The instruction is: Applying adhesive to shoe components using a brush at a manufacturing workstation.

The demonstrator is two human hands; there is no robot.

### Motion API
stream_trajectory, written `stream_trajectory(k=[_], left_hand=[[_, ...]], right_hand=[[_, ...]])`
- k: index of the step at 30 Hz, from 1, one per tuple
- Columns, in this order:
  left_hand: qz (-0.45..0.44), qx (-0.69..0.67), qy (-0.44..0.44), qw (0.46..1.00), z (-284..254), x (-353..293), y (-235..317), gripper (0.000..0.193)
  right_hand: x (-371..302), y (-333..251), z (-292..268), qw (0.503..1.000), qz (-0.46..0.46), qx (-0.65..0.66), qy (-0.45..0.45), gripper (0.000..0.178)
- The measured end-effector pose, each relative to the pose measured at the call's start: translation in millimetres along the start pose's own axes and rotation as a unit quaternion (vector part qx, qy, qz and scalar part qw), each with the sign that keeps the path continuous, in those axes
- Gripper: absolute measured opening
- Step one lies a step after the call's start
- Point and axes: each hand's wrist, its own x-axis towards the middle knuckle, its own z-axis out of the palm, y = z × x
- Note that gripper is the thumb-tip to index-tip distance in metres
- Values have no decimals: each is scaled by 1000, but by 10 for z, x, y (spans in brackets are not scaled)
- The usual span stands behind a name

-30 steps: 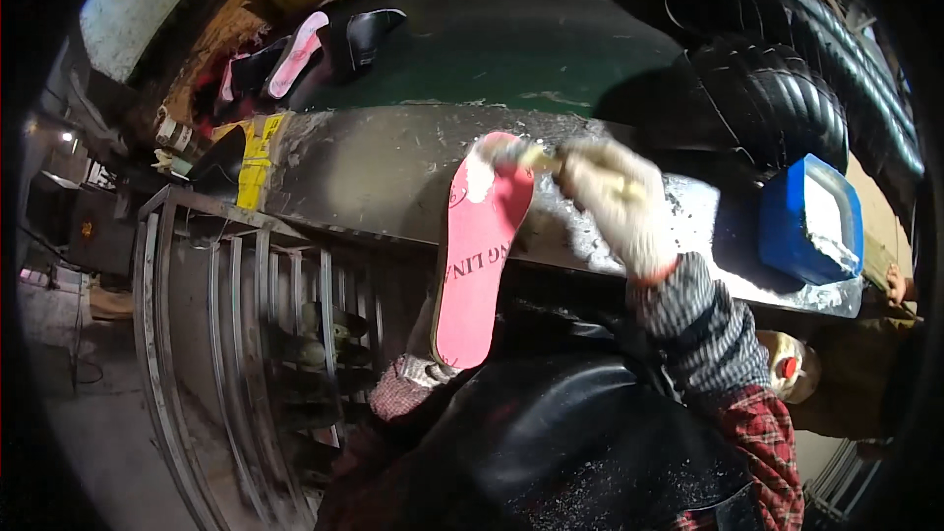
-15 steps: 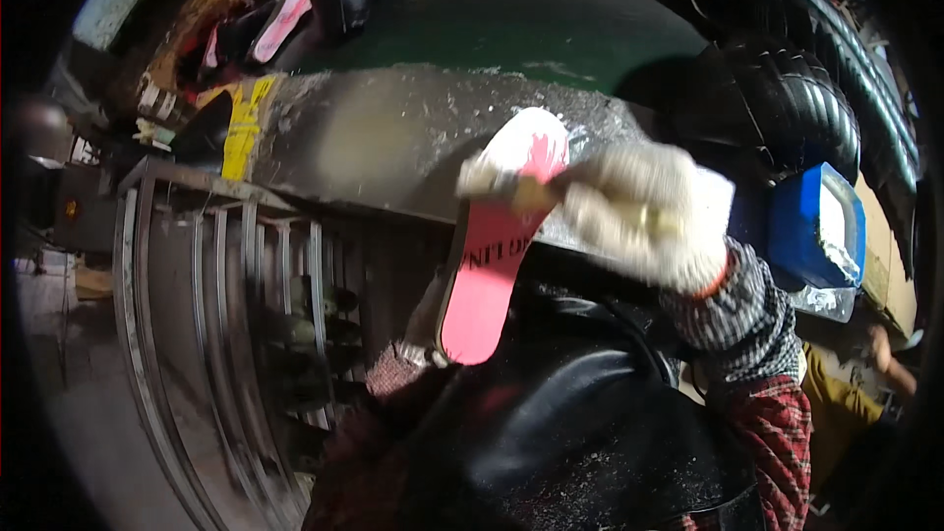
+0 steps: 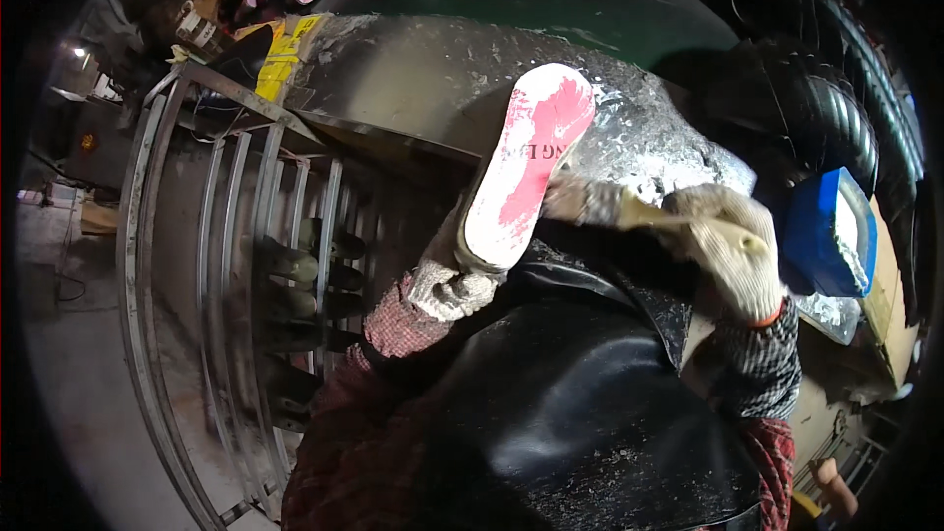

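Left hand (image 3: 454,287), gloved, is curled around the near end of the pink insole (image 3: 554,149). Fingers mostly hidden underneath, so can't tell exactly how they sit, but it's a closed grip. Insole is tilted face-up above the black apron (image 3: 590,418), far end over the near edge of the bench (image 3: 403,69).

Right hand (image 3: 730,248), also gloved, closed around the handle of a brush (image 3: 629,210). Bristles are blurred, right at the insole's right edge; can't tell if touching or just clear.

Step in hand, my read: spreading white paste (image 3: 503,221) over the insole face. Looks well along. White covers the far rim, left side and near end. Pink shows through the middle, along the right side, and in a ragged patch toward the near end; dark print across the centre is readable through it.

Next move calls for bristles on those pink patches, right side first, left hand holding the face steady. If the brush is running dry (can't tell from here), it needs a dip: blue tub (image 3: 803,248) of white stuff is near, just beyond the right hand. Watch for thick paste at the edge by the left glove.
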Motion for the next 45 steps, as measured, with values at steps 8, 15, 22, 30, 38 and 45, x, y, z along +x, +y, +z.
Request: stream_trajectory(k=[8, 15, 22, 30, 38, 45], left_hand=[[-5, -96, -18, 995, -184, -145, 40, 50], [8, -135, 49, 990, -141, -314, 48, 52], [27, -194, 45, 980, 311, -122, 87, 55], [188, 245, 373, 875, 1041, -57, 1190, 42], [199, 262, 21, 944, 1194, 1448, 1213, 17], [-49, 392, 114, 912, 1446, 3298, -541, 63]], right_hand=[[629, 354, -413, 976, -38, -62, 203, 25], [346, -279, -52, 906, -212, -351, -108, 28], [789, -492, 336, 766, -351, -532, -85, 31], [-121, -531, -440, 877, -267, -373, 146, 26], [-1944, -241, -1638, 634, -253, -249, 687, 39], [-1846, -311, -1605, 699, -226, -156, 660, 36]])
